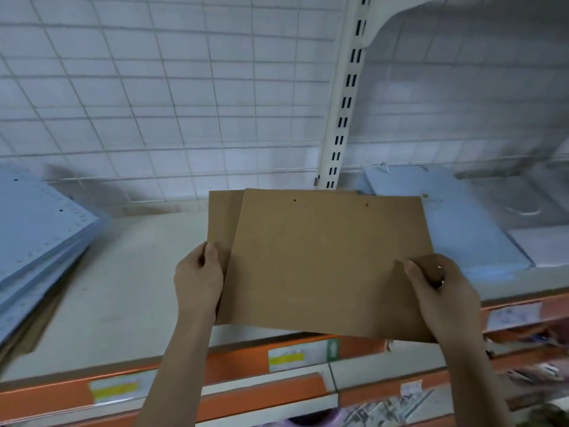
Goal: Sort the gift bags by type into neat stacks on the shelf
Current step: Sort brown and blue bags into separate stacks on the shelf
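i am holding a small bundle of flat brown gift bags (326, 260) over the pale shelf (123, 288), between the two blue piles. my left hand (198, 278) is gripping the left edge, thumb on top and fingers curled underneath, because the lower bag is sticking out askew on that side and i am probably squaring it up with the top one. my right hand (437, 288) is pinching the lower right corner, thumb pressing down on the face, so the bags are not sliding apart. i am keeping them level and face up, punched holes away from me, so they can land as one tidy stack. the fanned stack of blue bags (40, 235) is lying at the left, more blue bags (443, 223) at the right beyond the slotted upright (345, 103), so the bare middle seems the sensible place for the brown sort.
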